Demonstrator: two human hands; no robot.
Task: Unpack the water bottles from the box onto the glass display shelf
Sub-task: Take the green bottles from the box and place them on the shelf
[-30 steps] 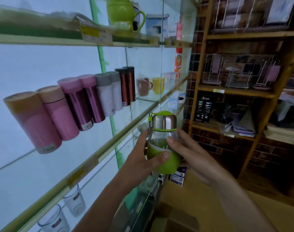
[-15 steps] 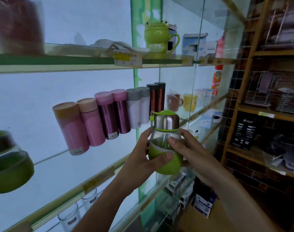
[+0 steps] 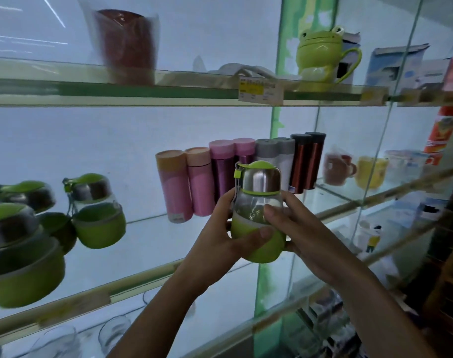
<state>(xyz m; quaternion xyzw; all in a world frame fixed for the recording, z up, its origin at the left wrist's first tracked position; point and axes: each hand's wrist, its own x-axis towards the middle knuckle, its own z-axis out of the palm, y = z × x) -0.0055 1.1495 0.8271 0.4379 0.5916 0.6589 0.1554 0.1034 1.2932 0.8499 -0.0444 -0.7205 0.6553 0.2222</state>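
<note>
Green water bottle (image 3: 256, 210): four. Slim flask (image 3: 173, 192): eight. Frog mug (image 3: 318, 58): one. Plain mug (image 3: 370, 171): two. Hand (image 3: 220, 236): two.

I hold the green water bottle (image 3: 248, 206) upright in front of the glass shelf (image 3: 142, 279). My left hand (image 3: 217, 237) wraps round its green sleeve and my right hand (image 3: 305, 233) grips the other side, thumb on the clear glass. More green bottles (image 3: 99, 224) stand on the shelf to my left, and a row of slim flasks (image 3: 194, 182) stands behind.
</note>
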